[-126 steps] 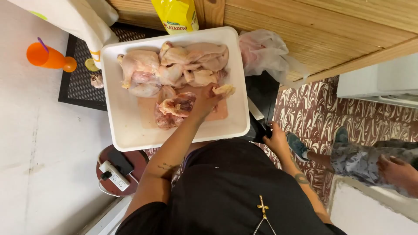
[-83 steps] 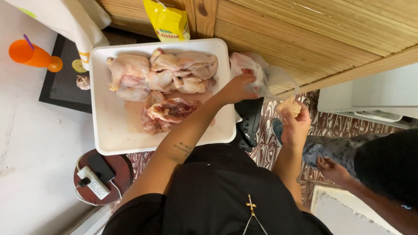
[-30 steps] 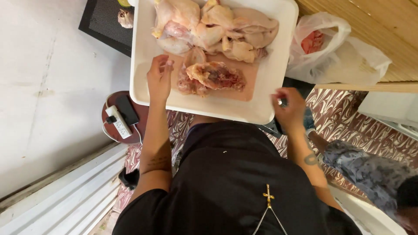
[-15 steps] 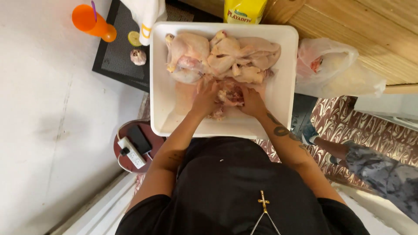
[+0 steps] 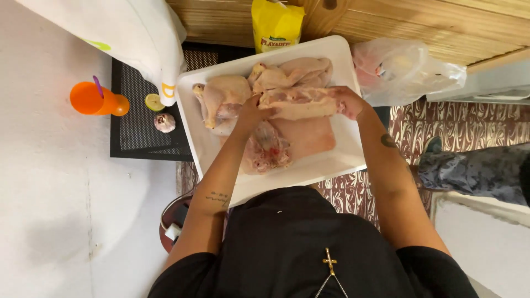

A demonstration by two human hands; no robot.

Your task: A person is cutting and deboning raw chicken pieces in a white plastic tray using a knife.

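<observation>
A white tray (image 5: 342,160) holds several raw chicken pieces. My left hand (image 5: 251,113) and my right hand (image 5: 348,102) grip the two ends of one long raw chicken piece (image 5: 298,104) and hold it stretched over the tray's middle. Below it lies a reddish piece of carcass (image 5: 268,152) in pink liquid. More pale chicken pieces (image 5: 221,94) are piled at the tray's far side.
A yellow packet (image 5: 276,25) stands behind the tray against a wooden wall. A clear plastic bag (image 5: 403,69) lies at the right. At the left a black mat (image 5: 132,132) carries a garlic bulb (image 5: 164,122) and a lime half (image 5: 153,101), beside an orange cup (image 5: 94,99). Another person's leg (image 5: 469,171) is at the right.
Both hands were down on the reddish carcass; now they have lifted a long chicken piece and hold it by its ends. The view has shifted right.
</observation>
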